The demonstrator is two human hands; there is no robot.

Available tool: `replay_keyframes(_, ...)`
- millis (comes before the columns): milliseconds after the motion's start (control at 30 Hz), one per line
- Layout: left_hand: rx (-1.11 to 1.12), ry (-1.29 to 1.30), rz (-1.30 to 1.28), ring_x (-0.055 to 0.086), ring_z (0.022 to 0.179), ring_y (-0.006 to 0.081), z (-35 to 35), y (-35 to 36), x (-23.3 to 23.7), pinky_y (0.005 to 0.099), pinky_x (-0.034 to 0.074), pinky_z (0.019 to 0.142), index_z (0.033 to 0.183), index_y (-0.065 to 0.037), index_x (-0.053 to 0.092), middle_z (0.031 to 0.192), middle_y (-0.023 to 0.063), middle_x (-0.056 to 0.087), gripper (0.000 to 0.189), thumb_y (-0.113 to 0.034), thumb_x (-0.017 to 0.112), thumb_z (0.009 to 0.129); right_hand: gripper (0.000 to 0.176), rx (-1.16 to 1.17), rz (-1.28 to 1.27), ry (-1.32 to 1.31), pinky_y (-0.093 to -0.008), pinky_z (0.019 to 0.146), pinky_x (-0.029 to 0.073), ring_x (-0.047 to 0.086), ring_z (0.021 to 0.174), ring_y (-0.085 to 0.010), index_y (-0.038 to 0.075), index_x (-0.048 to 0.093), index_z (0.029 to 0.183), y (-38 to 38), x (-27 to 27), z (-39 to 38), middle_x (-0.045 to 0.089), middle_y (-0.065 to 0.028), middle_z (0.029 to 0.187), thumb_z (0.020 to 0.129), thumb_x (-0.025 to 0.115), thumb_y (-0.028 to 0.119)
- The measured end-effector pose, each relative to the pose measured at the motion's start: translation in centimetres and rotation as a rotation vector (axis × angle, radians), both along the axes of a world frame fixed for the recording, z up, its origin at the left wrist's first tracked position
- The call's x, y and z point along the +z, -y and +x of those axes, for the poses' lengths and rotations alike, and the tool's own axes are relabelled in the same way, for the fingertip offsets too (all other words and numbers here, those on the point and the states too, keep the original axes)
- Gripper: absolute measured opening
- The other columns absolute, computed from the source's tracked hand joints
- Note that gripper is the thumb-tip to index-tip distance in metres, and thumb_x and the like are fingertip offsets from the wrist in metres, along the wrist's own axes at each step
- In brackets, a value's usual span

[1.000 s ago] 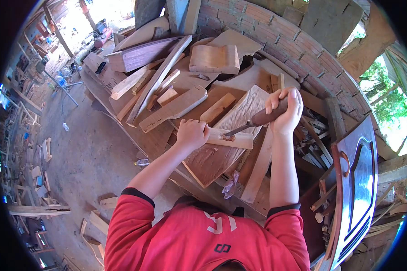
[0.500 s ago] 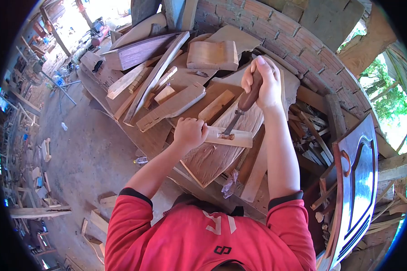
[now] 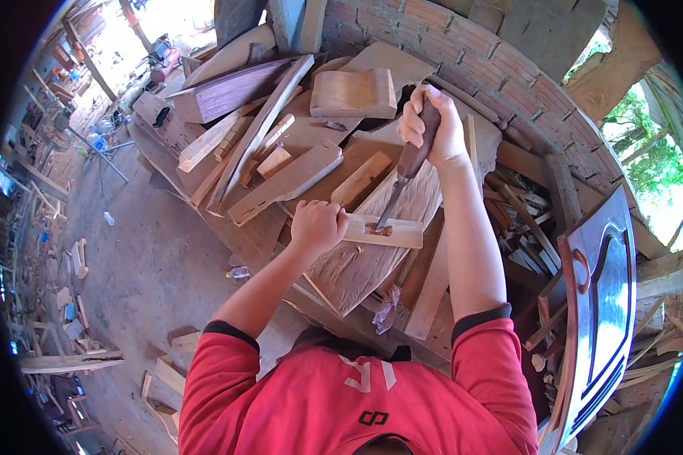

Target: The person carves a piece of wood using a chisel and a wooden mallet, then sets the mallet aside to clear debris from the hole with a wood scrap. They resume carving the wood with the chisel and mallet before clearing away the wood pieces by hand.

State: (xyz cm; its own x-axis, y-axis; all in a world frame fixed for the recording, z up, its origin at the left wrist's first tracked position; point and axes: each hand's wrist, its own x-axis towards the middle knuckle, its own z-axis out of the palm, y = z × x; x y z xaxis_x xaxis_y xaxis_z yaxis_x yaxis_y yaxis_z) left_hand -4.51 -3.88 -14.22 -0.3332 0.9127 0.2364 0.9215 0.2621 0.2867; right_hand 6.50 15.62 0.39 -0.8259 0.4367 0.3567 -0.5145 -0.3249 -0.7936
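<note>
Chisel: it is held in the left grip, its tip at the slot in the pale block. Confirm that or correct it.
Wrong side: the head view shows the chisel held in the right grip. Its tip is indeed at the slot in the pale block.

A brown wooden counter (image 3: 258,244) carries a broad, rough-grained brown board (image 3: 349,279) and a long, notched grey-brown plank (image 3: 284,184) (both lying at a slant).
</note>
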Motion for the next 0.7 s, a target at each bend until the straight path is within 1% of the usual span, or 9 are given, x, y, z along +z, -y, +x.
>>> replay_keyframes(33,0.004,-0.001,-0.002,0.059,0.073,0.0289,0.1,0.1,0.0,0.0428,0.041,0.072,0.07,-0.006,0.061,0.068,0.0119,0.062,0.023,-0.022,0.048,0.081,0.03,0.004,-0.002,-0.001,-0.0283,0.043,0.034,0.041,0.039,-0.0162,0.006,0.044,0.072,0.4,0.1,-0.3,0.046,-0.0078,0.052,0.087,0.048,0.032)
replay_keyframes(100,0.01,0.002,0.009,0.06,0.074,0.0285,0.1,0.1,0.1,0.0426,0.041,0.073,0.07,-0.006,0.061,0.069,0.0119,0.062,0.023,-0.022,0.048,0.081,0.031,-0.203,0.048,0.11,-0.0273,0.042,0.034,0.041,0.04,-0.0159,0.006,0.045,0.073,1.2,0.5,-0.7,0.046,-0.0072,0.052,0.087,0.05,0.033)
replay_keyframes(167,0.018,-0.001,0.013,0.059,0.074,0.0273,0.1,0.0,0.1,0.0416,0.04,0.073,0.069,-0.007,0.062,0.069,0.0113,0.062,0.025,-0.023,0.047,0.082,0.033,-0.257,0.036,0.13,-0.0266,0.042,0.035,0.044,0.041,-0.0154,0.006,0.045,0.072,1.7,0.9,-0.9,0.047,-0.007,0.053,0.087,0.053,0.033)
replay_keyframes(233,0.017,-0.005,0.014,0.059,0.074,0.026,0.1,0.1,-0.1,0.0407,0.039,0.073,0.069,-0.007,0.062,0.069,0.0108,0.062,0.027,-0.025,0.047,0.082,0.037,-0.528,0.046,0.223,-0.0259,0.04,0.035,0.045,0.04,-0.0136,0.006,0.045,0.068,2.0,1.0,-1.1,0.048,-0.006,0.052,0.087,0.054,0.036)
replay_keyframes(267,0.018,-0.003,0.014,0.059,0.074,0.026,0.1,0.1,-0.2,0.0407,0.039,0.074,0.069,-0.007,0.062,0.069,0.0107,0.062,0.027,-0.025,0.047,0.082,0.037,-0.534,0.045,0.222,-0.0259,0.04,0.035,0.045,0.04,-0.0136,0.006,0.045,0.068,2.1,0.9,-1.1,0.048,-0.006,0.052,0.087,0.054,0.036)
replay_keyframes(333,0.011,0.0,0.015,0.059,0.075,0.026,0.1,0.0,-0.3,0.0407,0.039,0.074,0.069,-0.007,0.062,0.069,0.0107,0.062,0.027,-0.025,0.047,0.082,0.04,-0.793,0.102,0.291,-0.0251,0.039,0.035,0.045,0.039,-0.0116,0.006,0.044,0.065,1.8,0.5,-1.0,0.048,-0.0045,0.05,0.087,0.055,0.038)
replay_keyframes(467,0.016,-0.008,0.038,0.059,0.075,0.0261,0.1,0.0,-0.5,0.0408,0.039,0.074,0.068,-0.007,0.062,0.069,0.0106,0.062,0.028,-0.025,0.046,0.082,0.042,-0.895,0.119,0.303,-0.0248,0.039,0.037,0.046,0.038,-0.011,0.004,0.047,0.066,1.9,0.3,-0.9,0.049,-0.0039,0.05,0.087,0.056,0.04)
replay_keyframes(633,0.019,-0.017,0.03,0.059,0.074,0.0261,0.1,0.0,-0.3,0.0408,0.039,0.074,0.068,-0.007,0.061,0.069,0.0103,0.062,0.028,-0.025,0.046,0.082,0.046,-1.156,0.194,0.466,-0.0284,0.042,0.041,0.05,0.04,-0.014,-0.003,0.052,0.072,3.2,1.2,-1.2,0.052,-0.0068,0.052,0.083,0.059,0.041)
replay_keyframes(700,0.029,-0.009,0.019,0.06,0.075,0.0274,0.3,0.1,0.0,0.0415,0.041,0.074,0.07,-0.006,0.062,0.071,0.0105,0.063,0.023,-0.022,0.049,0.08,0.046,-1.21,0.194,0.457,-0.0289,0.042,0.041,0.051,0.04,-0.0147,-0.003,0.052,0.072,2.6,0.7,-1.3,0.052,-0.0074,0.052,0.083,0.06,0.04)
